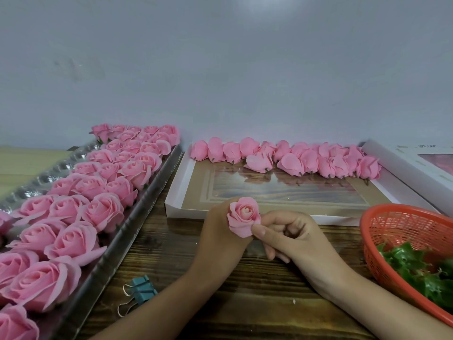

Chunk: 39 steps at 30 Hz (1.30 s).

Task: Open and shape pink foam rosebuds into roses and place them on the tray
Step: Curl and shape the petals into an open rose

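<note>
A pink foam rose [244, 215], partly opened, is held above the wooden table in front of me. My left hand [219, 238] grips it from below and behind, its fingers hidden under the flower. My right hand [290, 235] pinches an outer petal at the lower right edge between thumb and forefinger. On the left lies a long silver tray [137, 212] filled with several rows of opened pink roses [103, 209]. A row of closed pink rosebuds [291, 157] lies along the far side of a shallow white box lid [245, 217].
A red plastic basket [402, 231] with green leaf pieces [421, 268] stands at the right. A teal binder clip [141, 290] lies on the table near my left forearm. Another white box [416, 163] sits at the far right. A grey wall rises behind.
</note>
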{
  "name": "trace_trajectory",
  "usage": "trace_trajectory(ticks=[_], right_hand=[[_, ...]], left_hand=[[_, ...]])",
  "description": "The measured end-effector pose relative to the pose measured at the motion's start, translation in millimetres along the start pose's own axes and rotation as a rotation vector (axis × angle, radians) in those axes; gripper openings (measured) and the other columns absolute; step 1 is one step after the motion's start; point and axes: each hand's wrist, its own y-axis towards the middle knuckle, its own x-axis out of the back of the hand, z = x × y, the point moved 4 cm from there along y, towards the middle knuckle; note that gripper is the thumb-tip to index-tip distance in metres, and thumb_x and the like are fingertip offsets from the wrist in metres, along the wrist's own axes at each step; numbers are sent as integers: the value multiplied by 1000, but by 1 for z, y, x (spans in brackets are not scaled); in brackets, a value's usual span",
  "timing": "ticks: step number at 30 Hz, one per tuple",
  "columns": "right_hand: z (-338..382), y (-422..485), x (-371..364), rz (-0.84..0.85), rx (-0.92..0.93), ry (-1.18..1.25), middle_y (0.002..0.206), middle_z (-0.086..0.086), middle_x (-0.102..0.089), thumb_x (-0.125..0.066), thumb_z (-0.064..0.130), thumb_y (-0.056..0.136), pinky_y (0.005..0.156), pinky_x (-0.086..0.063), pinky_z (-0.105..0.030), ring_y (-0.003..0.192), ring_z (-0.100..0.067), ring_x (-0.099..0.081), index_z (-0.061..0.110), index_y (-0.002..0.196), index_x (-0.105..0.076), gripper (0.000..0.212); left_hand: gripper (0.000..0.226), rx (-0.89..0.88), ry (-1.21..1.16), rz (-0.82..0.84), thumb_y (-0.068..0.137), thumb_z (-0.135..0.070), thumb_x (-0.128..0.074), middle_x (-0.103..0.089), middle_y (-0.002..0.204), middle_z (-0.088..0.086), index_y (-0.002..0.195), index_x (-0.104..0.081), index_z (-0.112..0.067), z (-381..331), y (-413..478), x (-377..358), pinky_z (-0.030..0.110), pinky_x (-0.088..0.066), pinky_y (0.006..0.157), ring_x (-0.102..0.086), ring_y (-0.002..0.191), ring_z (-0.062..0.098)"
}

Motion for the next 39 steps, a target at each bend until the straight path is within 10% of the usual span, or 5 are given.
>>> trace_trajectory(ticks=[8,18,23,28,39], right_hand=[[-3,0,-1,-25,9,-47,46,0,-57,-73,9,79,57,-42,-11,43,-3,-49,3,74,-68,9],[1,-1,4,-127,30,-44,49,-6,-52,-56,32,86,48,-33,-18,43,-9,-37,1,74,-62,33],[1,-1,3,-131,47,-81,47,-2,-49,-52,30,89,47,-31,-16,42,-8,-35,5,73,-58,29],[0,-2,3,-125,68,-69,46,0,-48,-54,30,89,47,-33,-9,41,-2,-38,1,79,-58,30],[-3,-2,6,-180,116,-163,43,4,-39,-53,34,88,54,-35,-13,43,-3,-36,7,71,-56,32]], left_hand=[[44,219,15,211,88,-14,-52,-49,45,-10,49,-51,-33,14,7,-7,10,-40,57,-50,53,7],[29,-47,157,129,89,-12,-55,-53,58,1,60,-53,-16,-4,5,-13,38,-53,67,-56,60,19],[33,-144,208,131,86,-11,-64,-55,59,-9,60,-52,-27,-16,0,-2,10,-42,60,-55,58,5],[20,-130,170,135,86,-13,-64,-62,63,3,66,-62,-12,-20,-1,-1,31,-53,67,-62,64,15],[15,-97,207,210,86,-15,-65,-60,70,-5,73,-59,-18,-18,-3,-4,13,-47,68,-60,70,8]])
